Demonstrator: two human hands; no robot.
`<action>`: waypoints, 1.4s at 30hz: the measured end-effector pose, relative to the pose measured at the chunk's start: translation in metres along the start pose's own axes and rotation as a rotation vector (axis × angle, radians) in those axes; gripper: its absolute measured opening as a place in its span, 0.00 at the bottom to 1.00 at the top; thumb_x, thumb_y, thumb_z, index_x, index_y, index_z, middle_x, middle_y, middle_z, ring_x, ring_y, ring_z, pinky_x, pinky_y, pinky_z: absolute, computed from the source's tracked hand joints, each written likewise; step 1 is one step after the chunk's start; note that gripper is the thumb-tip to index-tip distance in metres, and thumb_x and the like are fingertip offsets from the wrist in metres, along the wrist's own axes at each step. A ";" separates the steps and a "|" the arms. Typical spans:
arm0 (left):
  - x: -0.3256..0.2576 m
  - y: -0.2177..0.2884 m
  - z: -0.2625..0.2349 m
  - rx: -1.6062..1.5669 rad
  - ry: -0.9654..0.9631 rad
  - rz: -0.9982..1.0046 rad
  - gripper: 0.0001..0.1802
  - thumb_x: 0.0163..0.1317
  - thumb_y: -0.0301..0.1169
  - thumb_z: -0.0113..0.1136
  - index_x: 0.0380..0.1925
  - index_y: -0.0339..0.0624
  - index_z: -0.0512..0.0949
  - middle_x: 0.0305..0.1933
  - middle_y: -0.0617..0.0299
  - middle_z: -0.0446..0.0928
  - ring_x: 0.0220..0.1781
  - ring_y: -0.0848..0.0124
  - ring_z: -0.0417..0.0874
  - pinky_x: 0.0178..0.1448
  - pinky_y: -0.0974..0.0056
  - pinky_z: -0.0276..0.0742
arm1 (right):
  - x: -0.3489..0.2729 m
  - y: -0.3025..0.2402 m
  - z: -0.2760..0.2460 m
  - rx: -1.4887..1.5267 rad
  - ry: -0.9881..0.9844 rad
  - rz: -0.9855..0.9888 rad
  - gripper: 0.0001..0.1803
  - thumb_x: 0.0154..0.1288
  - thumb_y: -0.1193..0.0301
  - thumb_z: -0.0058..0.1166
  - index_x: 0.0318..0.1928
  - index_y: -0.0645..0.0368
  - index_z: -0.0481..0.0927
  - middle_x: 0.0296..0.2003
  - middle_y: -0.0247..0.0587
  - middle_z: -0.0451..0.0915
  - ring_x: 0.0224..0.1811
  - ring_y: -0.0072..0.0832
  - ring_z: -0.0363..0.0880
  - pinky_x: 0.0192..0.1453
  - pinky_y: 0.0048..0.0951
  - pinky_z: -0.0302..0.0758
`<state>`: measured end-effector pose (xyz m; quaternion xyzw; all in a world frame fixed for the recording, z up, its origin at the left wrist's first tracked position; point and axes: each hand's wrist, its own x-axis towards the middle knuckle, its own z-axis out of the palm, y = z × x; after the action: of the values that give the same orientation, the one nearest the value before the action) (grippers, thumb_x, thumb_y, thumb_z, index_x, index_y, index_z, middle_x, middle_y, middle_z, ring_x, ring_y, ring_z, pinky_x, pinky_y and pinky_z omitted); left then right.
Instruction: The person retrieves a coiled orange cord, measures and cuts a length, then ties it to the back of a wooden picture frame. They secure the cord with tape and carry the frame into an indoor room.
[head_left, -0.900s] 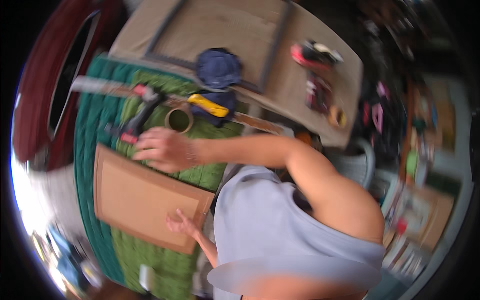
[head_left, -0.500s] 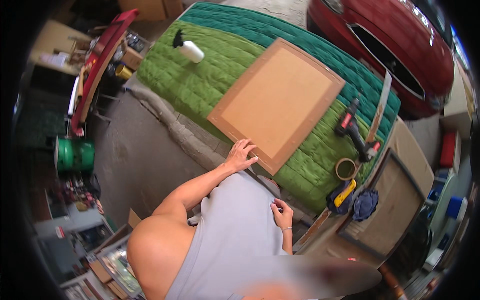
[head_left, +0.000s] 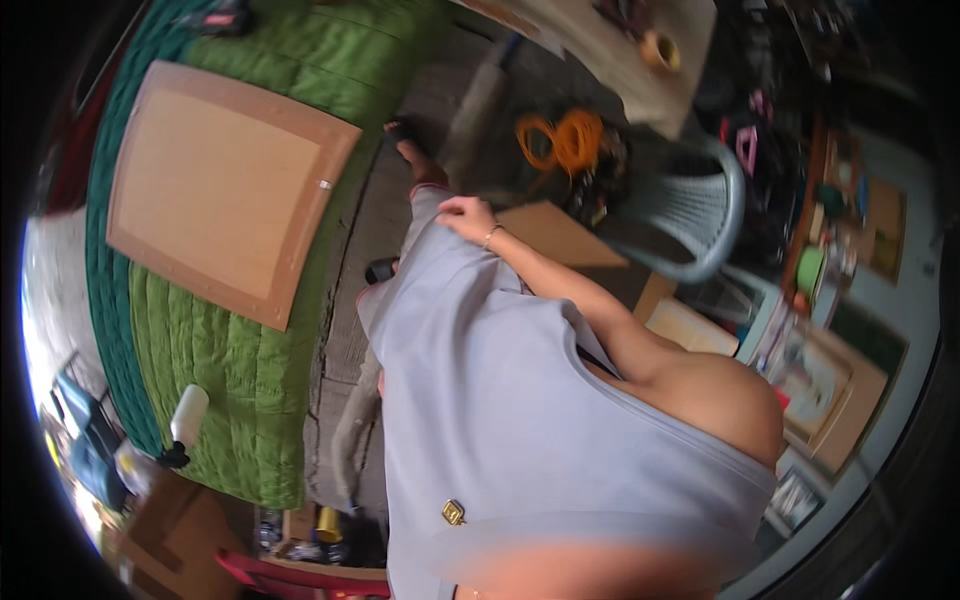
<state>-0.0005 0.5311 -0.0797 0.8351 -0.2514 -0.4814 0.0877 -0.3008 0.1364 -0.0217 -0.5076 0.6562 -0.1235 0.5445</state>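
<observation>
My right hand [head_left: 467,217], with a bracelet at the wrist, hovers by the front of my grey shirt [head_left: 520,370]. Its fingers are curled together, and whatever they hold, if anything, cannot be made out. My left hand is out of view. To the left, a brown rectangular panel [head_left: 215,190] with a darker border lies flat on a green quilted blanket [head_left: 235,375]. A small pale spot shows on the border's near side. The panel is well apart from my right hand.
A white spray bottle [head_left: 189,415] lies on the blanket, and a power drill [head_left: 225,18] sits at its far end. To the right are a coil of orange hose [head_left: 575,140], a grey-blue plastic chair [head_left: 690,215] and a loose brown board [head_left: 565,235]. A tape roll [head_left: 660,50] rests farther off.
My view has swung to the right, so the panel and blanket now sit at the left. My left hand has come off the panel's edge and out of view.
</observation>
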 end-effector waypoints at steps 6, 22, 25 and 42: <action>-0.005 0.024 -0.109 0.222 -0.255 -0.136 0.26 0.62 0.40 0.59 0.54 0.32 0.74 0.50 0.46 0.78 0.52 0.60 0.79 0.57 0.61 0.72 | -0.128 0.112 -0.049 0.069 0.250 0.461 0.17 0.48 0.62 0.67 0.39 0.57 0.85 0.33 0.41 0.85 0.37 0.27 0.83 0.47 0.27 0.77; 0.124 0.320 0.101 -0.252 -0.249 0.053 0.19 0.63 0.32 0.58 0.52 0.34 0.75 0.51 0.56 0.78 0.53 0.69 0.77 0.58 0.68 0.69 | 0.178 0.238 -0.202 -0.666 0.674 0.436 0.34 0.56 0.60 0.62 0.60 0.59 0.67 0.53 0.46 0.75 0.58 0.43 0.71 0.59 0.41 0.69; 0.183 0.366 0.166 -0.184 -0.417 0.273 0.18 0.62 0.33 0.61 0.50 0.39 0.78 0.46 0.59 0.81 0.47 0.71 0.81 0.49 0.67 0.74 | 0.197 0.254 -0.204 -0.855 0.696 0.569 0.45 0.53 0.56 0.63 0.66 0.59 0.56 0.58 0.48 0.69 0.63 0.47 0.64 0.60 0.46 0.67; 0.142 0.375 0.190 -0.050 -0.252 0.342 0.18 0.57 0.43 0.60 0.40 0.43 0.81 0.46 0.53 0.80 0.49 0.55 0.80 0.54 0.58 0.74 | 0.145 0.246 -0.218 -0.651 0.272 0.336 0.43 0.55 0.56 0.64 0.66 0.64 0.62 0.67 0.62 0.56 0.71 0.53 0.51 0.73 0.47 0.51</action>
<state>-0.2296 0.1557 -0.1410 0.7110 -0.3865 -0.5662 0.1565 -0.5989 0.0467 -0.2006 -0.5183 0.8013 0.1159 0.2755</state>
